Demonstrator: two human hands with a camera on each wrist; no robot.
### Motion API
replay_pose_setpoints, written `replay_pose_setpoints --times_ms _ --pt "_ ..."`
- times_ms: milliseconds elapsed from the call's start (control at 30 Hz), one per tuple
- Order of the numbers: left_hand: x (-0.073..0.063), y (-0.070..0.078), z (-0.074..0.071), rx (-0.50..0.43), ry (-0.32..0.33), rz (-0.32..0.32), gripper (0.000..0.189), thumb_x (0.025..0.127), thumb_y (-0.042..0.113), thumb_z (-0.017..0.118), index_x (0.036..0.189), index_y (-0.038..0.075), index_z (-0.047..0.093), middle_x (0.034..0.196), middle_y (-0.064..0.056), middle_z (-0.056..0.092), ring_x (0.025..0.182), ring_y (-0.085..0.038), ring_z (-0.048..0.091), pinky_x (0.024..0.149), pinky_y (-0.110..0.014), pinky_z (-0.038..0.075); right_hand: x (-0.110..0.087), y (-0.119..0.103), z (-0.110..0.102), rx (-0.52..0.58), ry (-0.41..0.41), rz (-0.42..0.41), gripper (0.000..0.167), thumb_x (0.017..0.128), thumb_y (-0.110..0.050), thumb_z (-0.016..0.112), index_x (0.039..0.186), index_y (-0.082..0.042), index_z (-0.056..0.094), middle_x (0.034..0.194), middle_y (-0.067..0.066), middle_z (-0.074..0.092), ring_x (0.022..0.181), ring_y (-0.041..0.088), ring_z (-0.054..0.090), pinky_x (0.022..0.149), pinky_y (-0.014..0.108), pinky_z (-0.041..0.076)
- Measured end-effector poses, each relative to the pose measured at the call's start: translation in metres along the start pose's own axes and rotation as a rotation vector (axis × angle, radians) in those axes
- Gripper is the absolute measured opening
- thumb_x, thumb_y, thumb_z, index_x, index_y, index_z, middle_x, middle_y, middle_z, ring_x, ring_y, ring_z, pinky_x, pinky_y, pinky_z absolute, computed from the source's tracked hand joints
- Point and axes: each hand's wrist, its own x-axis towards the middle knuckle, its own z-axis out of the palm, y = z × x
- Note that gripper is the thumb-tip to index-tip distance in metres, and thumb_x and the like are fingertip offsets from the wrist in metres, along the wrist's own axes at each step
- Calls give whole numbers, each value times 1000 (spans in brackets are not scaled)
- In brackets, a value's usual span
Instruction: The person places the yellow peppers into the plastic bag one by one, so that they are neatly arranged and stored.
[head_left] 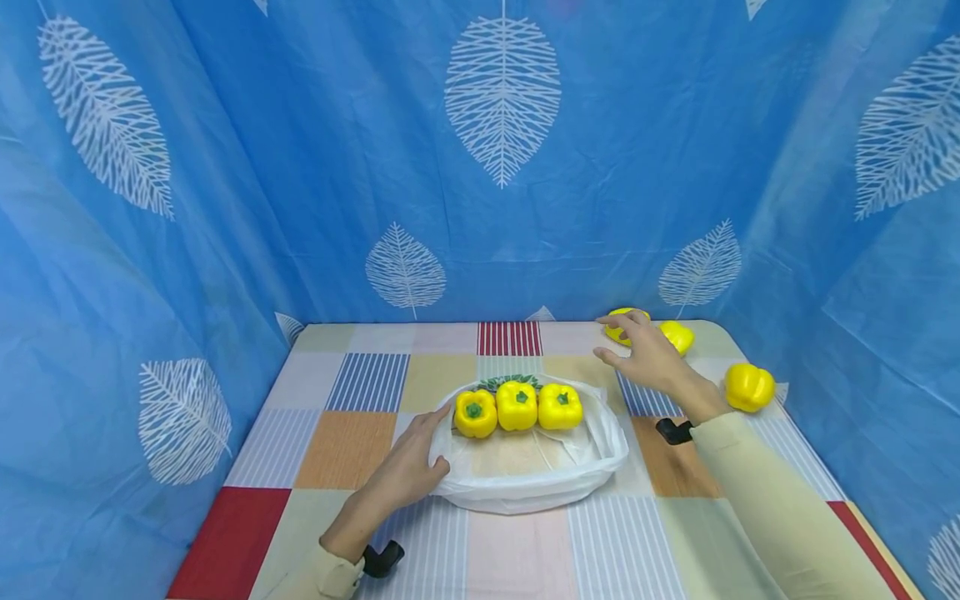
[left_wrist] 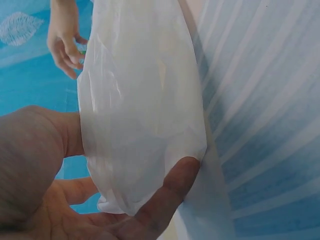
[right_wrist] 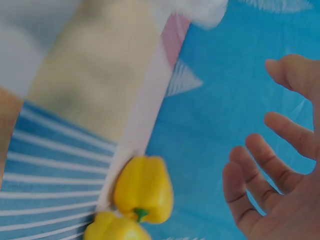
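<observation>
Three yellow bell peppers [head_left: 517, 406] with green stems sit in a row along the back of a white plastic bag [head_left: 517, 493], whose mouth is spread wide. My left hand [head_left: 408, 462] touches the bag's left side, thumb and fingers spread. From the left wrist view, one finger lies against the outside of the white plastic [left_wrist: 135, 100]; other fingertips are hidden behind it. Over the table's back right my right hand [head_left: 648, 354] is raised with nothing in it, its fingers apart. It partly covers a yellow bell pepper [head_left: 617, 332]; another bell pepper [head_left: 678, 336] lies just beside it.
Another yellow bell pepper [head_left: 749, 387] lies near the table's right edge. A patchwork-patterned cloth [head_left: 352, 442] covers the table. Blue curtains [head_left: 322, 167] with white leaf prints stand close behind and at both sides.
</observation>
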Motion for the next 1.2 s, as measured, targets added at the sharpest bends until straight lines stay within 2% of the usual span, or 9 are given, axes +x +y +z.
replay_pose_setpoints --times_ms 133,300,567,800,1000,1200 --pt "-1 -1 0 -3 -1 -2 87 99 1 78 179 8 44 175 -28 53 159 -49 59 130 -71 52 8 19 1 24 19 51 67 112 -34 78 169 -4 57 160 33 54 137 55 63 114 75 60" --pt "-2 -1 0 -4 0 12 87 98 1 78 179 7 44 173 -30 53 156 -50 60 127 -73 53 14 39 3 21 63 110 71 111 -35 78 170 -4 54 164 36 49 142 57 53 117 80 54" --pt "-3 -1 1 -14 -2 12 88 98 0 79 179 8 44 174 -30 53 158 -51 59 127 -74 53 25 62 10 -22 131 129 75 107 -34 83 169 -2 54 168 40 45 150 64 39 115 83 35" --pt "-3 -2 1 -5 1 5 88 99 1 79 179 9 44 174 -29 53 159 -51 59 128 -73 52 35 78 16 -26 95 215 86 103 -31 87 174 -4 46 174 42 35 156 67 29 121 87 24" --pt "-2 -2 1 -7 -7 -6 88 99 1 79 179 9 44 174 -28 53 159 -50 58 129 -73 52 37 88 24 -25 75 276 96 102 -30 89 179 -4 37 178 42 31 159 68 26 128 88 18" --pt "-1 -3 1 -3 -2 5 87 99 1 79 179 8 44 174 -28 54 158 -50 59 127 -74 53 39 96 29 -25 67 285 100 103 -32 88 182 -6 32 179 42 29 158 71 26 126 90 15"
